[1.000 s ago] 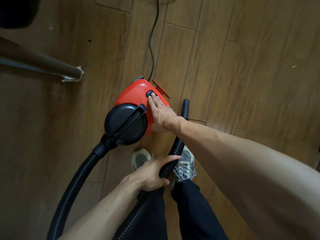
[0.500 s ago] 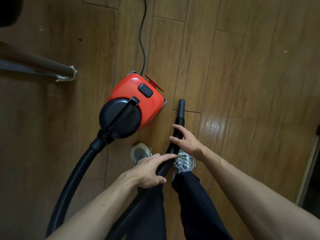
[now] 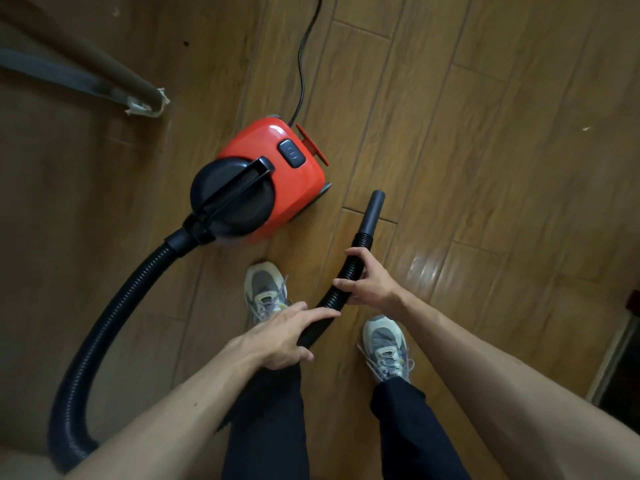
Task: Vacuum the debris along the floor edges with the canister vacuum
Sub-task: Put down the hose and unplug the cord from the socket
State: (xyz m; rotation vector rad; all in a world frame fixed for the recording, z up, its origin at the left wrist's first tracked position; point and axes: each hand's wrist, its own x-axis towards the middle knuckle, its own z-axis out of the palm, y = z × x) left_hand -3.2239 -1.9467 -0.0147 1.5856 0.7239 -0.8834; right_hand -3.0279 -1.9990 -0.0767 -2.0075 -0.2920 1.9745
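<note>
A red canister vacuum (image 3: 298, 181) with a black front dome and handle sits on the wooden floor ahead of my feet. Its black ribbed hose (image 3: 114, 306) loops out to the left and comes back between my hands. My left hand (image 3: 277, 337) grips the hose low down, near my knees. Higher up, my right hand (image 3: 367, 282) holds it just below the smooth black nozzle (image 3: 372, 211), which points away from me beside the canister. A grey power button (image 3: 292, 153) shows on the canister's top.
The black power cord (image 3: 304, 60) runs from the canister's rear to the top edge. A dark furniture leg (image 3: 104, 69) with torn tape at its foot slants in at upper left. A pale speck (image 3: 586, 128) lies at right. A dark doorway threshold (image 3: 620, 368) borders the right edge.
My right hand left the canister's power button, came back to the hose and closed round it below the nozzle. My left hand kept its hold. My right foot stepped out to the right.
</note>
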